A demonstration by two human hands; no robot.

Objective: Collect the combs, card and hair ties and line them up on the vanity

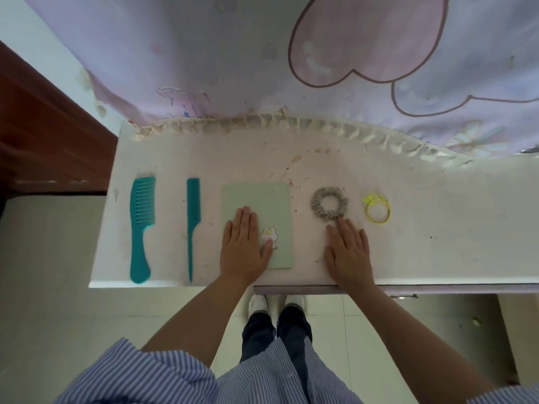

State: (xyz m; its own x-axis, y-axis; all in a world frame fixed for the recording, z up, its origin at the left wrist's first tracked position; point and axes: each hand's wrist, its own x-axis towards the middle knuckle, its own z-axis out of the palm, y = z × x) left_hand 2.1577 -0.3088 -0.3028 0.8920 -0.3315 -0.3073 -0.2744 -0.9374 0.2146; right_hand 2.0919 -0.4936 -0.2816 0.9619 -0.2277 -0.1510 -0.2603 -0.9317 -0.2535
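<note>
Five items lie in a row on the white vanity top (437,228). From the left: a wide-tooth teal comb (140,228), a thin teal tail comb (192,223), a pale green card (262,205) with a small bunny sticker, a grey scrunchie (329,203) and a thin yellow hair tie (377,209). My left hand (243,246) rests flat on the card's lower left part, thumb by the sticker. My right hand (348,252) lies flat on the vanity just below the scrunchie, fingertips touching or nearly touching it. Neither hand holds anything.
A pastel curtain (262,53) with a ruffled hem hangs over the vanity's back edge. A brown wooden surface (43,126) lies to the left. The vanity's front edge (291,284) runs below my wrists, with tiled floor and my feet beneath.
</note>
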